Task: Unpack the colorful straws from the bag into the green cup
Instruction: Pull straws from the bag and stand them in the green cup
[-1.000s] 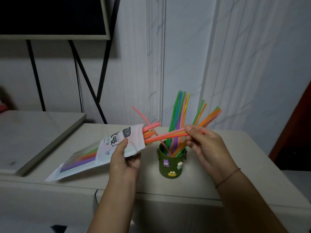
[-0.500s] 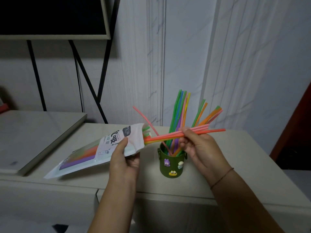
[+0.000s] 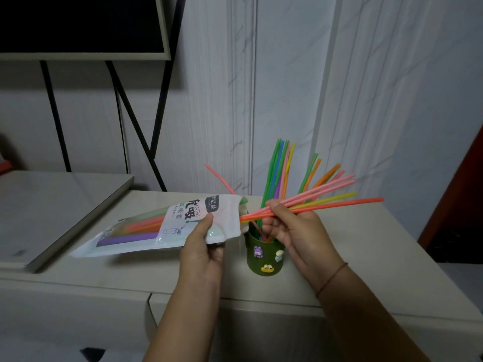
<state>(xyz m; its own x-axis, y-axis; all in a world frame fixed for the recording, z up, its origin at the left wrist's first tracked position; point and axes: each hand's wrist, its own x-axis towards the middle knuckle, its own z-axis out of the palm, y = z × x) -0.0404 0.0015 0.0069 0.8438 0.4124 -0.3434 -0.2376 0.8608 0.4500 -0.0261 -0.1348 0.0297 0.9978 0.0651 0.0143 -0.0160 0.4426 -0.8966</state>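
Observation:
My left hand grips the white straw bag near its open mouth and holds it tilted above the table. Orange, green and purple straws show through the bag's clear part. My right hand pinches a small bunch of pink, yellow and orange straws that point right and are almost fully out of the bag's mouth. Just below stands the green cup with cartoon stickers, and several straws fan upward from it.
The cup stands on a beige table against a white panelled wall. A grey slab lies on the left part of the table. Black stand legs and a dark screen are behind it.
My right hand has drawn the bunch of straws further right, out of the bag, and more of their length shows. The bag and left hand shifted slightly.

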